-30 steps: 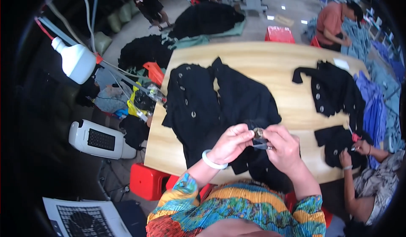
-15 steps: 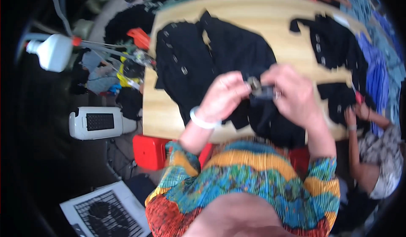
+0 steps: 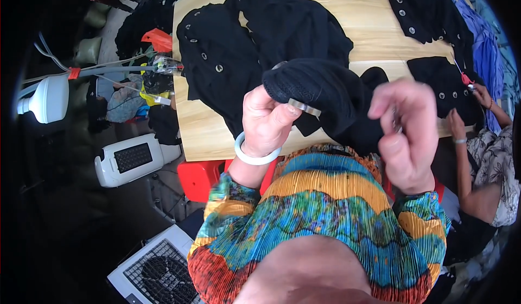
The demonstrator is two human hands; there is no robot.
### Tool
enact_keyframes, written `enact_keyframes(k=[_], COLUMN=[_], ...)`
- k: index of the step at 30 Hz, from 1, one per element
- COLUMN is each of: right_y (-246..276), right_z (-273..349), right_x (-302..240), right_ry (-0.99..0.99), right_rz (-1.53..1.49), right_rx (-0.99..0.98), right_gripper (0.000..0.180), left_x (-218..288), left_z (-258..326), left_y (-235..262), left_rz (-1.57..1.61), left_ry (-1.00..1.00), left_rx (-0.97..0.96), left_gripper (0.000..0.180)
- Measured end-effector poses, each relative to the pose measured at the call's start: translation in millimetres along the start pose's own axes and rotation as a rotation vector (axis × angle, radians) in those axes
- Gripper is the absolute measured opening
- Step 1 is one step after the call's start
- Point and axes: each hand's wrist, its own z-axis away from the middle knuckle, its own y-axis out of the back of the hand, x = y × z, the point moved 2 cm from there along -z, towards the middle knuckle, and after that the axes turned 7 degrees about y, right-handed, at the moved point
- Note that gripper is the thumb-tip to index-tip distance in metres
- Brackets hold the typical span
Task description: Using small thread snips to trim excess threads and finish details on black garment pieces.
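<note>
Pinched in my left hand (image 3: 267,122) is the edge of a black knit garment (image 3: 320,90), with its ribbed part folded up over my fingers. A shiny round button (image 3: 304,107) stands edge-on by my left thumb at the fabric's rim. Off to the right of the cloth, my right hand (image 3: 408,136) is raised with curled fingers, partly smeared by motion. Something small and shiny shows between those fingers, too blurred to name. Under and beyond my hands lies a black buttoned cardigan (image 3: 217,95), spread on the wooden table (image 3: 374,27).
Another black buttoned garment (image 3: 429,11) lies at the far right. Beside me on the right, a co-worker's hand (image 3: 480,95) holds a small red-handled tool (image 3: 467,79) over black cloth. A red stool (image 3: 199,180) stands at the table's near edge; a white lamp (image 3: 48,100) hangs left.
My hands have moved apart: the right one has drawn back rightward and nearer me, away from the button. The black knit is now raised and bunched over my left hand.
</note>
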Motion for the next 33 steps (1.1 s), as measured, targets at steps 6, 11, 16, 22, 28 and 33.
enact_keyframes(k=[6, 11, 16, 22, 28, 33], right_y=[-18.8, -21.4, -23.6, -23.9, -25.9, -26.9], right_z=[-9.4, -14.1, -15.8, -15.9, -17.5, -19.6], right_x=[1.2, 12.2, 16.6, 20.7, 24.9, 26.7], right_ry=[-0.009, -0.073, -0.051, -0.079, -0.071, -0.012], right_rz=[0.158, 0.146, 0.161, 0.126, 0.133, 0.153], right_rx=[-0.05, -0.063, -0.048, -0.046, -0.004, 0.018], right_gripper=[0.023, 0.019, 0.017, 0.018, 0.018, 0.018], left_x=[1.7, -1.3, -1.6, -4.9, -8.1, -7.4], left_z=[-0.7, -1.3, 0.0, -0.7, 1.0, 0.4], left_y=[-6.0, 0.5, 1.4, -0.4, 5.3, 6.2], left_rz=[-0.095, -0.148, -0.135, -0.089, -0.065, -0.066], left_ry=[-0.038, -0.099, -0.093, -0.062, -0.019, -0.012], left_rx=[0.07, 0.07, 0.079, 0.078, 0.089, 0.059], left_gripper=[0.021, 0.025, 0.025, 0.024, 0.024, 0.024])
